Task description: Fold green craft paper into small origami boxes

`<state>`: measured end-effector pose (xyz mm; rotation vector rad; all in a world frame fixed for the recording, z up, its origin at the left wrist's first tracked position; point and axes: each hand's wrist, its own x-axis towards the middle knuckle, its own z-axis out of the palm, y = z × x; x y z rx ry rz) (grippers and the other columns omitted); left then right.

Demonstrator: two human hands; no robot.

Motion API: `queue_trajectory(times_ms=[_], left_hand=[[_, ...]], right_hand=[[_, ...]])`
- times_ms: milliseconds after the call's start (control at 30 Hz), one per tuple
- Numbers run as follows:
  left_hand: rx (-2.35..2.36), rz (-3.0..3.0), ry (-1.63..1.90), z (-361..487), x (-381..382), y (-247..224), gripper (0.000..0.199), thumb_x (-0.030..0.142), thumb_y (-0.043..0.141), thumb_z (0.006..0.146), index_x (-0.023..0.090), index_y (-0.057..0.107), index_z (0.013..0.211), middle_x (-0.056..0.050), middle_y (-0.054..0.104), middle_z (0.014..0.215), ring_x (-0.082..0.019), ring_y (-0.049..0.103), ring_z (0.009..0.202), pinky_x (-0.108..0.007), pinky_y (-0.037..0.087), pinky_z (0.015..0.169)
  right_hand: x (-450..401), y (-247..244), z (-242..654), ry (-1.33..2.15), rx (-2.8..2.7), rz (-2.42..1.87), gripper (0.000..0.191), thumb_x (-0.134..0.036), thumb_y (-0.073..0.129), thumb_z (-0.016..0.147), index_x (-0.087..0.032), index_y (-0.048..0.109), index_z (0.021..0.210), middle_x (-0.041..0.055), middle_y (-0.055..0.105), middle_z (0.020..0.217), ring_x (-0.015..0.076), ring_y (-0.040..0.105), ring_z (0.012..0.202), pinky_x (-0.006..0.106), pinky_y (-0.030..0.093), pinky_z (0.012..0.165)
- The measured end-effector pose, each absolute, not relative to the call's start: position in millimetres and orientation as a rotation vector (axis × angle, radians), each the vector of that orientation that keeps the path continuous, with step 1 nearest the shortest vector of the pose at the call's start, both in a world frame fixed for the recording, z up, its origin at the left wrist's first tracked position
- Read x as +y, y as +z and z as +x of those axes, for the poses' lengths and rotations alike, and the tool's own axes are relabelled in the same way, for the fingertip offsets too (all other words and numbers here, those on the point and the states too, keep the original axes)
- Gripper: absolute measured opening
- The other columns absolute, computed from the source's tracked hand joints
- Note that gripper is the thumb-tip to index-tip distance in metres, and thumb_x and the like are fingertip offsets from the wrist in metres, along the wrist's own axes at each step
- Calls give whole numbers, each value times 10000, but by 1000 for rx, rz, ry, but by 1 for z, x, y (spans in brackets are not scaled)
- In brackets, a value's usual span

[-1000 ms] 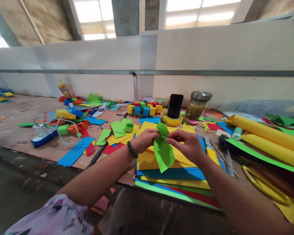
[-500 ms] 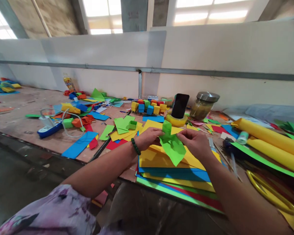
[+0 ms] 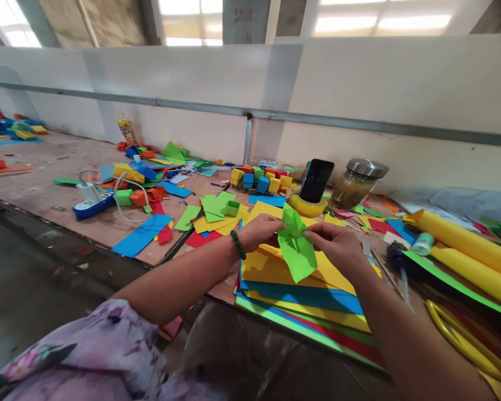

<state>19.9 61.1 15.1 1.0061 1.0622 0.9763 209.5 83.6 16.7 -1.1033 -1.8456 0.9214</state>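
A creased piece of green paper [image 3: 296, 253] is held up between my two hands. My left hand [image 3: 264, 229], with a dark green bead bracelet [image 3: 237, 245] on the wrist, pinches its upper left side. The fingers of my right hand [image 3: 336, 242] are closed on its right side near the middle folds. Below the hands lies a stack of coloured paper sheets [image 3: 284, 278], yellow on top with blue, red and green edges beneath. Just left of the stack, a small green paper box [image 3: 232, 208] sits on green and yellow sheets.
Behind the stack, a phone [image 3: 317, 181] leans in a yellow ring-shaped holder beside a lidded glass jar [image 3: 357, 184]. Folded paper cubes [image 3: 263, 182] stand farther back. Yellow paper rolls [image 3: 463, 234] and yellow-handled scissors [image 3: 467, 345] lie right; a power strip [image 3: 94, 206] lies left.
The green paper has turned and its upper flap now stands more spread between my hands. Both hands keep their pinch. The whole view has shifted slightly.
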Motion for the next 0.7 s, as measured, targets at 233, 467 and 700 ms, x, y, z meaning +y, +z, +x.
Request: queue_trajectory(times_ms=[233, 467, 700], left_hand=[[1064, 1050, 947, 18, 61, 13, 172, 167, 521, 786, 113, 615, 652, 1, 600, 582, -84, 533, 490, -221, 444, 531], [1064, 1049, 960, 18, 61, 13, 125, 182, 568, 768, 102, 663, 787, -16, 630, 642, -84, 555, 516, -204, 438, 524], [1186, 1096, 987, 17, 60, 15, 205, 254, 612, 795, 104, 699, 904, -40, 668, 725, -85, 559, 546, -211, 451, 542]], right_hand=[[87, 16, 212, 1055, -1787, -1152, 239, -419, 736, 670, -181, 727, 689, 16, 638, 575, 119, 539, 491, 253, 464, 466], [87, 14, 213, 1041, -1791, -1145, 234, -421, 724, 696, -190, 711, 663, 9, 611, 562, 113, 525, 483, 245, 460, 457], [85, 17, 209, 964, -1806, -1101, 204, -402, 745, 661, -209, 690, 700, 13, 654, 618, 139, 561, 534, 271, 481, 501]])
